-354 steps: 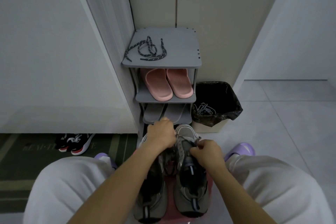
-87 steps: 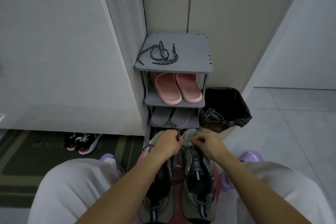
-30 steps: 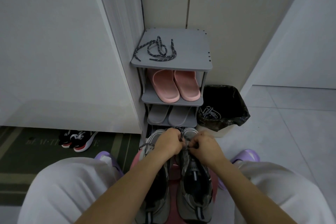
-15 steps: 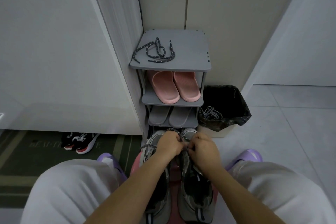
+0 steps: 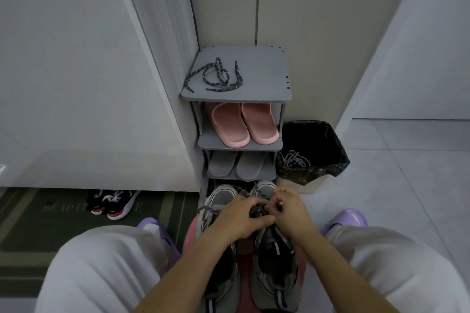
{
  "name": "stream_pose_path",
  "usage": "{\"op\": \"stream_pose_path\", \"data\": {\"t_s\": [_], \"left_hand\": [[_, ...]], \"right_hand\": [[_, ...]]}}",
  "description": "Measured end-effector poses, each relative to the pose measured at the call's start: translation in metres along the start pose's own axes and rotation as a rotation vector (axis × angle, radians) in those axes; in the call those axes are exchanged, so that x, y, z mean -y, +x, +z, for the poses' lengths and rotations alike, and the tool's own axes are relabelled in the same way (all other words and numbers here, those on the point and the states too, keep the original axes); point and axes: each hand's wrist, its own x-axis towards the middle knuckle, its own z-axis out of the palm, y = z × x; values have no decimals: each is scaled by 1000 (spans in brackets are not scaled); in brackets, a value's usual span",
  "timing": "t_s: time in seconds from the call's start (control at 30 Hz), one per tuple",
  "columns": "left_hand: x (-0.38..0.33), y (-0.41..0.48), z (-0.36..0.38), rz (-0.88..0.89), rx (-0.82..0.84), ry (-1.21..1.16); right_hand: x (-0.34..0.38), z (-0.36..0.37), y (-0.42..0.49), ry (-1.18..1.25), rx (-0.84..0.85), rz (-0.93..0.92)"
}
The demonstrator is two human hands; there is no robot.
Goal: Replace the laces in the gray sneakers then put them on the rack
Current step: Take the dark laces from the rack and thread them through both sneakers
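Observation:
Two gray sneakers stand side by side on a pink stool (image 5: 189, 236) between my knees, toes pointing at the rack. My left hand (image 5: 241, 218) and my right hand (image 5: 290, 211) meet over the front of the right sneaker (image 5: 276, 269), fingers curled and pinching its dark lace (image 5: 258, 211). The left sneaker (image 5: 220, 198) is partly hidden under my left arm, with a lace end hanging at its side. A spare dark speckled lace (image 5: 216, 77) lies on the top shelf of the gray rack (image 5: 264, 79).
Pink slippers (image 5: 243, 123) fill the rack's second shelf and gray slippers (image 5: 236, 165) the third. A black-lined bin (image 5: 323, 150) holding old laces (image 5: 293, 160) stands right of the rack. Black-and-red shoes (image 5: 112, 203) sit on the green mat at left. Purple slippers are on my feet.
My two hands have drawn close together over the right sneaker's front, working its lace. The view has shifted slightly; the shoes stay on the stool.

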Motion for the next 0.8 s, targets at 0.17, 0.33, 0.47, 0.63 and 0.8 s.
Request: {"op": "stream_pose_path", "data": {"t_s": [0.17, 0.33, 0.47, 0.63, 0.8], "left_hand": [[6, 2, 3, -28, -28, -11], [10, 4, 3, -37, -5, -85], [14, 4, 5, -44, -1, -148], [17, 5, 4, -21, 26, -143], [13, 6, 9, -31, -6, -78]], "right_hand": [[0, -14, -6, -4, -33, 56], [-11, -42, -13, 10, -197, 157], [-26, -70, -19, 26, -277, 322], [-18, -62, -16, -151, -104, 248], [17, -34, -1, -361, 35, -14]]}}
